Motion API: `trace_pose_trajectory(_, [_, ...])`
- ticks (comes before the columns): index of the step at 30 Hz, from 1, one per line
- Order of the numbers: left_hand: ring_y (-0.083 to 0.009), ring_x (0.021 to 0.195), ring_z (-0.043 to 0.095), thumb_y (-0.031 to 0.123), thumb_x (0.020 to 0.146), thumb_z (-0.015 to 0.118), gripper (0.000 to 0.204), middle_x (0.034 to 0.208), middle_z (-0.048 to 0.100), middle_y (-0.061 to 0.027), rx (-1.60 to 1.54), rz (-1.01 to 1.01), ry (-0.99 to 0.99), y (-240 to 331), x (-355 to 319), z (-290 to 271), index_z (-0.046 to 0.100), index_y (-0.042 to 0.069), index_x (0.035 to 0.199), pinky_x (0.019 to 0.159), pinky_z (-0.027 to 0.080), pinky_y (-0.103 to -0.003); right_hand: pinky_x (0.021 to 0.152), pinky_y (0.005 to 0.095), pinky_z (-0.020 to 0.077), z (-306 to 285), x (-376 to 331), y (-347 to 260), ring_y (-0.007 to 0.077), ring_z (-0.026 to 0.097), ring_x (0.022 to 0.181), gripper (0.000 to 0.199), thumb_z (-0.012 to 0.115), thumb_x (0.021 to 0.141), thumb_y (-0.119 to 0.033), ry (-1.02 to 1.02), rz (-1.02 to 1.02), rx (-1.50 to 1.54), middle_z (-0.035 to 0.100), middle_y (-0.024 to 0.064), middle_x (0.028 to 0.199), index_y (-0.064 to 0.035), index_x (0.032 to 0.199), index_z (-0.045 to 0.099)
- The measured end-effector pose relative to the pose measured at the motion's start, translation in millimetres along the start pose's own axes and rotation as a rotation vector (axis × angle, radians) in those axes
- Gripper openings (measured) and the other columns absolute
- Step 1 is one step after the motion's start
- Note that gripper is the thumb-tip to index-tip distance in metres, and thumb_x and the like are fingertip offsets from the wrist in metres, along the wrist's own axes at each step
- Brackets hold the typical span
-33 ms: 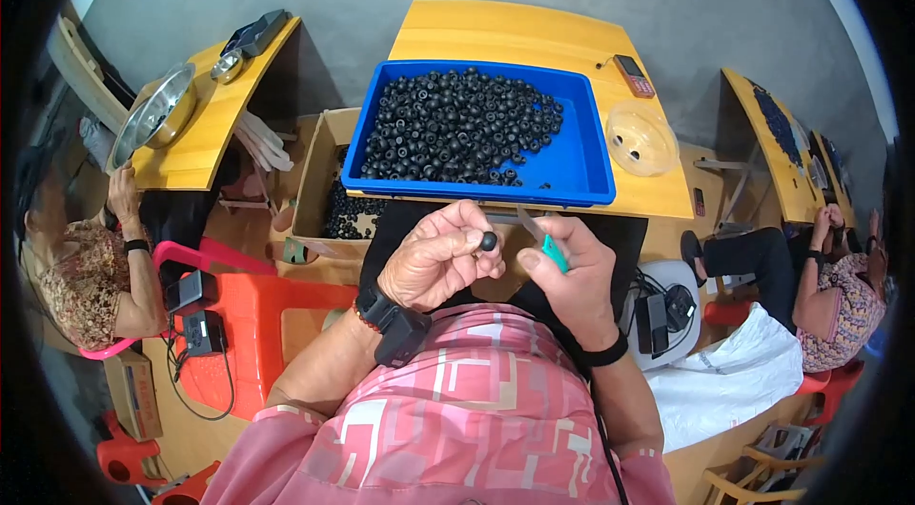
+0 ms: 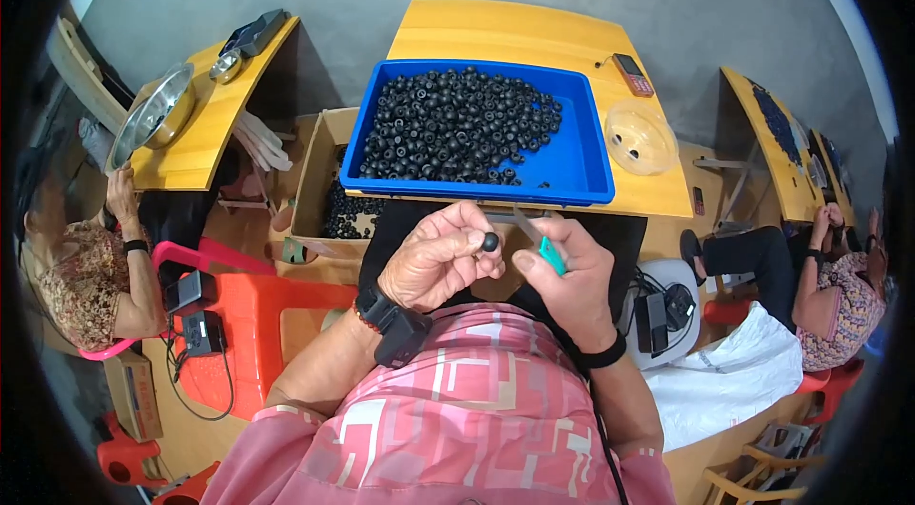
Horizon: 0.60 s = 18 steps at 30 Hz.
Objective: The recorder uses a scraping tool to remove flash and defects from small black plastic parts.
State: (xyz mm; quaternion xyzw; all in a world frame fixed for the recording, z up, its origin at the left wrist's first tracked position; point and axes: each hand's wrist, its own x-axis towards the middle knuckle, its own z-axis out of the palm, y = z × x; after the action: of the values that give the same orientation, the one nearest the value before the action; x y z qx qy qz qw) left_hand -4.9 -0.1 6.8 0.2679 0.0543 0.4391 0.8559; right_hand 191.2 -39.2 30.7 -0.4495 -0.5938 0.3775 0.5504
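My left hand (image 2: 440,255) is closed in front of my chest, with a small round black rubber piece (image 2: 490,242) pinched between thumb and fingertips. Close by on the right, my right hand (image 2: 572,281) grips a small knife (image 2: 551,255) by its teal handle. The narrow metal blade points up and to the left, a short gap away from the black piece. Just beyond both hands, a blue plastic tray (image 2: 583,162) sits at the front of the yellow table (image 2: 515,24), heaped with many similar black pieces, mostly on its left side.
A clear plastic bowl (image 2: 642,154) with a few dark bits and a red phone (image 2: 633,74) lie right of the tray. Below the table's left side stands a cardboard box (image 2: 315,176) of black pieces. A red stool (image 2: 250,324) is at my left. People sit at both side tables.
The knife in my right hand has shifted very slightly to the left. The rest looks the same.
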Motion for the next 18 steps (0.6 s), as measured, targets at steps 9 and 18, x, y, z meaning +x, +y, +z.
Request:
trace_pose_trajectory(9, [-0.0232, 0.100, 0.067, 0.006, 0.095, 0.066, 0.010, 0.106, 0.068, -0.0148, 0.026, 0.010, 0.070, -11.4, -0.9, -7.3, 0.062, 0.003, 0.103, 0.090, 0.055, -0.036, 0.060, 0.0336, 0.0541, 4.3, -2.4, -5.0, 0.0259, 0.070, 0.069, 0.031, 0.078, 0.077, -0.004, -0.060, -0.477, -0.399, 0.071, 0.0091, 0.084, -0.0061, 0.106, 0.069])
trace_pose_trajectory(18, [-0.0208, 0.095, 0.067, 0.004, 0.094, 0.065, 0.006, 0.103, 0.068, -0.0130, 0.055, -0.035, 0.114, -12.1, -0.6, -6.0, 0.063, 0.003, 0.100, 0.088, 0.055, -0.035, 0.058, 0.0360, 0.0520, 4.8, -4.6, -2.6, 0.0268, 0.068, 0.068, 0.034, 0.076, 0.073, -0.007, -0.178, -0.540, -0.506, 0.068, 0.0090, 0.080, -0.0070, 0.106, 0.069])
